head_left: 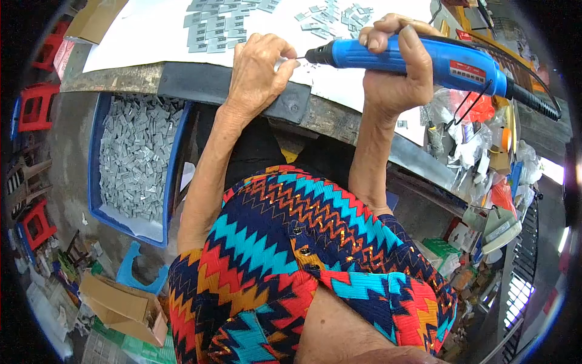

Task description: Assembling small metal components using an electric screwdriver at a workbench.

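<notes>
Zigzag-patterned clothing (303, 261) fills the near view; both forearms rise from it to the table (242, 85). Right hand (394, 73) is clenched around the body of a blue rotary tool (424, 57), its black tip pointing left. Left hand (260, 70) pinches a small grey part (285, 60) at the table edge, touching the bit. Good practice, as judged: keep the tool level, apply light pressure, and keep fingertips clear of the bit. Finished-looking grey parts (212, 24) lie on the white sheet (151, 36); a blue bin (94, 158) of similar pieces stands below left.
</notes>
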### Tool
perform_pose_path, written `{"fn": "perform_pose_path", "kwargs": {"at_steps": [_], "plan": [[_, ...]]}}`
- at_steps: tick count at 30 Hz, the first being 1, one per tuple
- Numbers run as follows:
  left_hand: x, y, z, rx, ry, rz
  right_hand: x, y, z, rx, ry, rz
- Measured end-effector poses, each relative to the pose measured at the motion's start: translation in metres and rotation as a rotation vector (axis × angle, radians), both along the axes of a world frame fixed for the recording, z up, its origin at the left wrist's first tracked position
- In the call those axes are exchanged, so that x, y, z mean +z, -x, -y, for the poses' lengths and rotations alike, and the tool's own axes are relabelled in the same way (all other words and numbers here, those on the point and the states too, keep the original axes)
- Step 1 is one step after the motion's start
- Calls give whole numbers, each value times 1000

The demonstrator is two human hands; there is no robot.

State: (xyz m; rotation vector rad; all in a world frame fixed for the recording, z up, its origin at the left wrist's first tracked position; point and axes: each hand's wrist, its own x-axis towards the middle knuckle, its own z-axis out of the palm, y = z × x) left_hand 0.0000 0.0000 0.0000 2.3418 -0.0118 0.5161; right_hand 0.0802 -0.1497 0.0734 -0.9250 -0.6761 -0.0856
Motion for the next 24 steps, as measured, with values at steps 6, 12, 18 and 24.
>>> {"fn": "perform_pose_path", "kwargs": {"at_steps": [6,12,18,24], "plan": [[-6,-3,-4,-42,79,151,3,1,1,16,-48,-23],[-8,-2,-5,-67,185,91,6,3,2,45,-95,-92],[-6,0,-8,-118,198,104,8,3,1,30,-61,-48],[-4,1,-6,-116,133,117,7,5,1,37,-46,-39]]}}
